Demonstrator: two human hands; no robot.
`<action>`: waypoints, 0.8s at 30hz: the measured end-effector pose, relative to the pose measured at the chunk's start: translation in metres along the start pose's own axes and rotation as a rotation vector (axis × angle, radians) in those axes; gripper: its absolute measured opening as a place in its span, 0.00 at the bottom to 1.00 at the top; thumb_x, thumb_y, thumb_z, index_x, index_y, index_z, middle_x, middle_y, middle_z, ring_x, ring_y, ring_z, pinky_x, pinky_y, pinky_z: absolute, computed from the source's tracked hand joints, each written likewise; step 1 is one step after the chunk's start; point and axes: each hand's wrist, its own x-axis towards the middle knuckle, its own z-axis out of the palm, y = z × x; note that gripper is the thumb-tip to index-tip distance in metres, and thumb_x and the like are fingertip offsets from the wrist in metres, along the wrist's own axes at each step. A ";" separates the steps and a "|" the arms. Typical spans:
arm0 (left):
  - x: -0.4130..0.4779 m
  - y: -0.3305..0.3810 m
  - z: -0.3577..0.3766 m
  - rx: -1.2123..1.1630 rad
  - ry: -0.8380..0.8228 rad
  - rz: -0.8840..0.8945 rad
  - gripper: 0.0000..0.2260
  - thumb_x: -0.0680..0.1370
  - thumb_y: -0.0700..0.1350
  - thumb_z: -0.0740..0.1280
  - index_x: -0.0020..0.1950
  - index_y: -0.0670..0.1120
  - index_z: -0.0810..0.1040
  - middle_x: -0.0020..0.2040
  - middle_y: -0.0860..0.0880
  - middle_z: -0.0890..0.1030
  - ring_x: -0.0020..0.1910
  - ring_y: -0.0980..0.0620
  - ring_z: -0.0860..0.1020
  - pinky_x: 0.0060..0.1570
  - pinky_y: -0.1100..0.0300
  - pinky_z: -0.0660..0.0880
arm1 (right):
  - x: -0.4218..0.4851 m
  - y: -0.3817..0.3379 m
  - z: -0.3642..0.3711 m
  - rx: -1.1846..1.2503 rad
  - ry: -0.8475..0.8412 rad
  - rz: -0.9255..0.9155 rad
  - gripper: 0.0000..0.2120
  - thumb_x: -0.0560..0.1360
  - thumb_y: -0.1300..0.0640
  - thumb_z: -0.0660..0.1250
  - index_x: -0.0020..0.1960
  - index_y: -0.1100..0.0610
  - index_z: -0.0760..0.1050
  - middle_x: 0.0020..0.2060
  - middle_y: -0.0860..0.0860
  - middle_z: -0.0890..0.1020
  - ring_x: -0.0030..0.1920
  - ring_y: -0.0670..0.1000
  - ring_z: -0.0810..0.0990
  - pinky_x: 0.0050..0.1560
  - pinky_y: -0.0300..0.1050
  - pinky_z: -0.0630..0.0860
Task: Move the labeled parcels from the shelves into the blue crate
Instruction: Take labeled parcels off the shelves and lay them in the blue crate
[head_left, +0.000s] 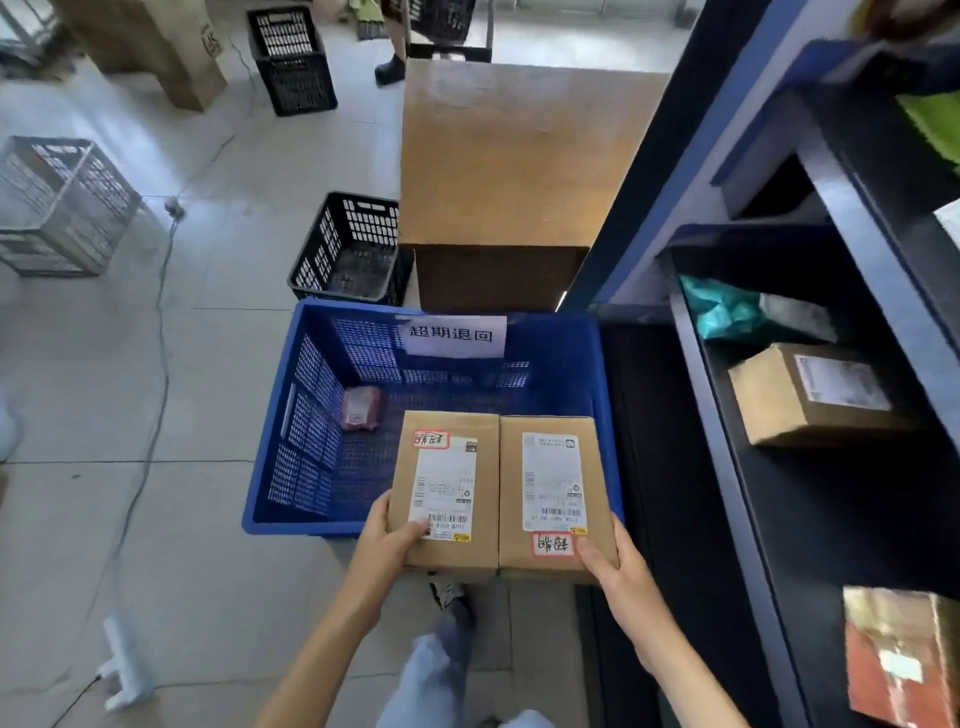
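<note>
Two brown cardboard parcels sit side by side in my hands, over the near right corner of the blue crate (280, 415). My left hand (387, 540) grips the left parcel (447, 540) at its near left edge. My right hand (613, 571) holds the right parcel (550, 467) at its near right corner. Each parcel bears a white shipping label and a red-bordered handwritten sticker. A small red packet (359, 409) lies on the crate's floor at the far left. A white paper sign (452, 335) hangs on the crate's far wall.
Dark shelves (727, 415) rise on the right, holding a brown box (810, 400), a teal bag (727, 312) and a red-brown box (898, 660). A large cardboard box (514, 156) and a black crate (348, 249) stand behind the blue crate. A cable (161, 332) crosses the tiled floor.
</note>
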 end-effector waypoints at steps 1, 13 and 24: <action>0.018 0.004 0.007 0.006 -0.005 -0.013 0.22 0.78 0.40 0.68 0.69 0.52 0.67 0.60 0.50 0.79 0.54 0.55 0.79 0.42 0.61 0.75 | 0.019 -0.001 -0.003 -0.001 0.001 0.009 0.27 0.77 0.44 0.66 0.74 0.40 0.62 0.63 0.35 0.77 0.63 0.35 0.73 0.60 0.36 0.67; 0.236 -0.003 0.068 0.040 -0.051 -0.165 0.22 0.78 0.40 0.69 0.70 0.52 0.70 0.61 0.52 0.81 0.58 0.54 0.80 0.47 0.63 0.75 | 0.241 0.038 -0.020 0.054 0.080 0.220 0.21 0.75 0.44 0.68 0.67 0.35 0.69 0.63 0.41 0.75 0.62 0.39 0.74 0.60 0.41 0.68; 0.418 -0.095 0.126 0.066 -0.001 -0.286 0.17 0.79 0.39 0.66 0.66 0.53 0.71 0.60 0.51 0.82 0.55 0.52 0.82 0.45 0.58 0.81 | 0.438 0.141 -0.009 0.086 0.155 0.320 0.15 0.79 0.58 0.64 0.63 0.44 0.70 0.54 0.40 0.80 0.55 0.40 0.77 0.44 0.32 0.71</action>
